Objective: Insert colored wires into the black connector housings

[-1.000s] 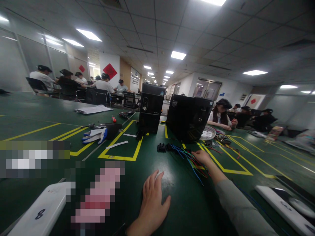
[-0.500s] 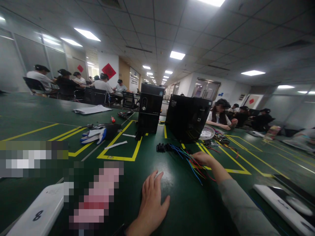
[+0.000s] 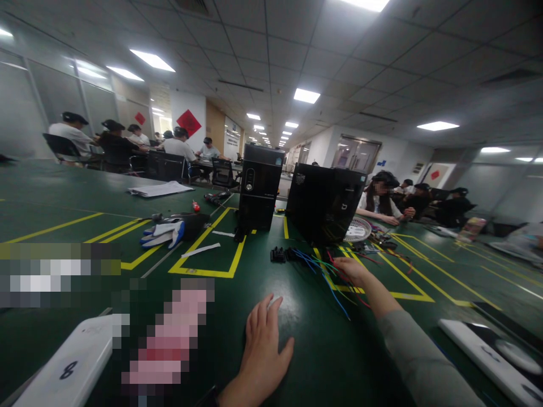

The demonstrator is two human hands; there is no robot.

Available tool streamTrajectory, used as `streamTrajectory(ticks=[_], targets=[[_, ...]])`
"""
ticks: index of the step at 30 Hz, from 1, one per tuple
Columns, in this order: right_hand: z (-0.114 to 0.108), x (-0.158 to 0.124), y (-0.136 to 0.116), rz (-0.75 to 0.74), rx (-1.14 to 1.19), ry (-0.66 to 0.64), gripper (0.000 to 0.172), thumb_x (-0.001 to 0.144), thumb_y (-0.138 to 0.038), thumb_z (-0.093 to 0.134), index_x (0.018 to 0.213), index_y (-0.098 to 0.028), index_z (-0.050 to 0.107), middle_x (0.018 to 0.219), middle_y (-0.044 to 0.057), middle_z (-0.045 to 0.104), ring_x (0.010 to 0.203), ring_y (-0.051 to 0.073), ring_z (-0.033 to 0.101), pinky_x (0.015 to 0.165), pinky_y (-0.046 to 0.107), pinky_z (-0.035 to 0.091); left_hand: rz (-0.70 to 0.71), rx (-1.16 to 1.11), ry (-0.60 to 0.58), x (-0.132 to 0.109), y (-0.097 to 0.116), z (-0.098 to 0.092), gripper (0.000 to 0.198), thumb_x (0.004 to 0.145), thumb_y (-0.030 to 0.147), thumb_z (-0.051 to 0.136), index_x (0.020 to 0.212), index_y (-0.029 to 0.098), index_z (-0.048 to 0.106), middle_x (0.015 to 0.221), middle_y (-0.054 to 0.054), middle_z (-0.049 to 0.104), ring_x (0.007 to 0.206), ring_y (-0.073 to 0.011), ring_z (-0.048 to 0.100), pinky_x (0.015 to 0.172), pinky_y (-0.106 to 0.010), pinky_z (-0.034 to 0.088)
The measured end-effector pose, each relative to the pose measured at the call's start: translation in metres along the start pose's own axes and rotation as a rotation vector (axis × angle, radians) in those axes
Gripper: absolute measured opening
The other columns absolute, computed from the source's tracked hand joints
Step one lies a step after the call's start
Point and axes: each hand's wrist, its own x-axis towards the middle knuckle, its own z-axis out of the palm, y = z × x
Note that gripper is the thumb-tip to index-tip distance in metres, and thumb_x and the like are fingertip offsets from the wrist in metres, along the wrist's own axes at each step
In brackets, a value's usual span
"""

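Note:
On the green tabletop [image 3: 314, 350], my left hand [image 3: 266, 339] lies palm down with its fingers apart, holding nothing. My right hand [image 3: 351, 270] reaches forward, its fingers closed on the red wires at the right side of a loose bundle of coloured wires [image 3: 316, 263]. Blue, green and red ends trail toward me from that bundle. Small black connectors [image 3: 278, 255] lie at the bundle's left end. Just behind my right hand stands a black computer case [image 3: 322, 206]. The exact grip of the fingertips is too small to make out.
A second black tower [image 3: 260, 189] stands left of the case. Gloves [image 3: 163, 234], paper sheets [image 3: 161, 189] and white devices [image 3: 70, 362] lie to the left. At right are a white basket [image 3: 357, 230], more wires and another white device [image 3: 487, 353]. A person sits beyond.
My right hand has moved slightly away from me along the red wires, and some wire ends have shifted. My left hand stays about where it was.

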Motion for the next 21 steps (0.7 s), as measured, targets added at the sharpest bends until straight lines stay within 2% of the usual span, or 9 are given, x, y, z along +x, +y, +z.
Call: streamTrajectory(ticks=[3,6,9,12,16,18,21], targets=[[-0.007,0.000,-0.008,-0.060,-0.086,0.144,0.026,0.091,-0.030,0.053,0.111,-0.015,0.056,0.108,0.006,0.059,0.087,0.018,0.061,0.074,0.036,0.052,0.008,-0.002,0.012,0.000,0.000,0.000,0.061,0.072,0.022,0.053,0.131,0.019,0.040,0.140,-0.010,0.035,0.131,-0.0281,0.028,0.107,-0.046,0.022],[-0.015,-0.007,-0.021,-0.207,-0.151,0.316,0.028,0.091,-0.032,0.052,0.114,-0.016,0.054,0.112,0.007,0.057,0.091,0.019,0.059,0.079,0.039,0.050,0.018,-0.011,0.024,-0.001,-0.001,0.001,0.061,0.072,0.020,0.053,0.131,0.019,0.040,0.140,-0.011,0.036,0.130,-0.0279,0.029,0.107,-0.046,0.023],[-0.018,-0.028,-0.039,-0.406,-0.208,0.351,0.028,0.091,-0.031,0.048,0.113,-0.017,0.057,0.110,0.009,0.058,0.091,0.021,0.058,0.082,0.037,0.046,0.046,-0.031,0.055,-0.001,-0.003,0.003,0.063,0.073,0.018,0.053,0.133,0.020,0.035,0.140,-0.011,0.035,0.130,-0.0274,0.030,0.107,-0.046,0.024],[-0.011,-0.064,-0.058,-0.591,-0.265,0.221,0.028,0.089,-0.030,0.046,0.110,-0.019,0.062,0.102,0.010,0.060,0.088,0.022,0.058,0.079,0.034,0.046,0.075,-0.064,0.145,0.000,-0.003,0.005,0.070,0.075,0.017,0.051,0.138,0.018,0.022,0.140,-0.012,0.034,0.130,-0.0269,0.030,0.107,-0.047,0.026],[0.011,-0.119,-0.075,-0.738,-0.334,-0.077,0.022,0.085,-0.026,0.052,0.098,-0.025,0.069,0.083,0.003,0.062,0.076,0.017,0.060,0.070,0.027,0.046,0.078,-0.138,0.234,0.000,0.000,0.004,0.078,0.077,0.021,0.055,0.140,0.020,0.011,0.141,-0.013,0.030,0.128,-0.0278,0.035,0.105,-0.048,0.030],[0.026,-0.143,-0.076,-0.752,-0.349,-0.305,0.021,0.086,-0.024,0.051,0.096,-0.024,0.070,0.081,0.002,0.062,0.071,0.014,0.060,0.066,0.024,0.046,0.079,-0.192,0.247,0.001,0.001,0.003,0.082,0.075,0.023,0.060,0.140,0.020,0.010,0.142,-0.013,0.029,0.125,-0.0280,0.038,0.104,-0.047,0.032],[0.047,-0.167,-0.070,-0.636,-0.286,-0.554,0.023,0.089,-0.025,0.048,0.097,-0.021,0.069,0.085,0.002,0.062,0.055,0.009,0.058,0.051,0.019,0.044,0.126,-0.250,0.189,0.002,-0.002,0.003,0.074,0.076,0.023,0.062,0.138,0.021,0.021,0.137,-0.012,0.038,0.122,-0.0276,0.042,0.102,-0.046,0.035]])
